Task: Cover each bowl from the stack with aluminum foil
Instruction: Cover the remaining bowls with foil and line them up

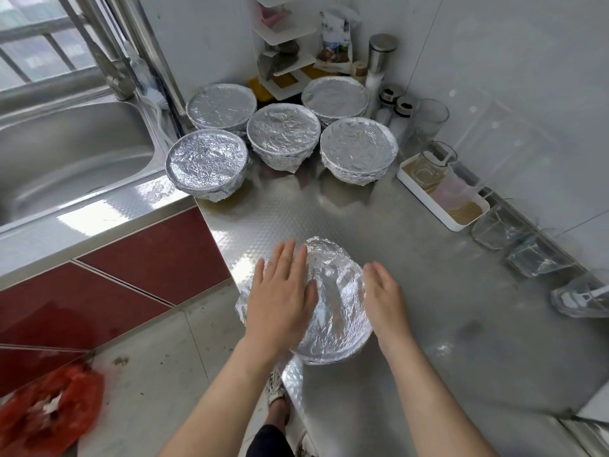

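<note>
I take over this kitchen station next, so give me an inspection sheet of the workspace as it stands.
Surface: steel counter, patterned and shiny.
Job's things: one foil-wrapped bowl at the near edge; five foil-covered bowls at the back; no bare bowls or foil roll seen.
Clutter: white tray holding glasses, loose glasses along the wall, spice jars, white rack.
Grippers: left hand flat on the foil; right hand straight-fingered against the bowl's right side.
Cables: white cord or hose by the sink, kind unclear.
Surroundings: steel sink at left, red cabinet fronts, red bag on floor.
</note>
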### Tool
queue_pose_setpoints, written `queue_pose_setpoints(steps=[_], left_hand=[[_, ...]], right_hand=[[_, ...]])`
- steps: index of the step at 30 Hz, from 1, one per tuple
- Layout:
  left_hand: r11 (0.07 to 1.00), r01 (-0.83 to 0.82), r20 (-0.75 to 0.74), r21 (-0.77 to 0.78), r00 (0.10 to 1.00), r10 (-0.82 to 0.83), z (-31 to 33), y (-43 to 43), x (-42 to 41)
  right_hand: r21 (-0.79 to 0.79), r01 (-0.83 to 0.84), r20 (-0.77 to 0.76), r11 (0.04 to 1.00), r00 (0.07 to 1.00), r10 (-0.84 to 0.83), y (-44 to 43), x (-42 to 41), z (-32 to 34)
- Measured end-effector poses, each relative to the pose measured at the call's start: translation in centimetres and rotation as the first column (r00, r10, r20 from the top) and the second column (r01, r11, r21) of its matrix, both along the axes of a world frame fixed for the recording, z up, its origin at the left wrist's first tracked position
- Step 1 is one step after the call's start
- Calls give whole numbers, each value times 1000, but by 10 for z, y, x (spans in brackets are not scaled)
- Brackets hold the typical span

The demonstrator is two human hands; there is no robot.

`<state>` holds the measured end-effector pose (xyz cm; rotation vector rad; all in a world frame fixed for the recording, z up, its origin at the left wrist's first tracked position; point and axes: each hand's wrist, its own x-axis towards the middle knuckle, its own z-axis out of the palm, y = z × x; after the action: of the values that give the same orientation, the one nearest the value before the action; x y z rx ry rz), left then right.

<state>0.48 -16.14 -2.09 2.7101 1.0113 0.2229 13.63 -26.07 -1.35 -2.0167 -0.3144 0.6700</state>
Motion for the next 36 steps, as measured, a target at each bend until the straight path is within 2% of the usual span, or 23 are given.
queue_pose_setpoints(steps=[3,7,14,16,23,26,28,32,36], left_hand=[[996,-84,-35,23,996,85,-5,-31,-1],[993,-106,-77,58,991,110,-13,-40,1],[995,59,-111,84,993,-49,-16,-18,-1],[992,108,-103,59,990,-102,-14,-10,-2],[995,104,38,8,994,-104,-10,-4,-2],[993,111,58,-40,992,-108,-10,0,-4],[994,109,39,-11,993,-108,-7,-2,-7],[976,201,-18,82,980,-200,-11,-31,-13],[980,196,-40,23,980,-195,-15,-45,-16]], right_hand=[[-58,-86,68,995,994,90,6,2,-3],[-136,-116,144,984,980,135,6,-1,1],[-160,27,236,987,972,12,3,-16,-11],[-163,72,241,984,970,-31,3,-21,-12],[-204,130,278,970,958,-70,3,-27,-10],[-213,126,223,969,972,-77,0,-27,-7],[-182,117,185,976,979,-83,-2,-23,-1],[-150,17,281,989,959,26,0,-13,7],[-191,-26,350,981,932,93,8,-13,1]])
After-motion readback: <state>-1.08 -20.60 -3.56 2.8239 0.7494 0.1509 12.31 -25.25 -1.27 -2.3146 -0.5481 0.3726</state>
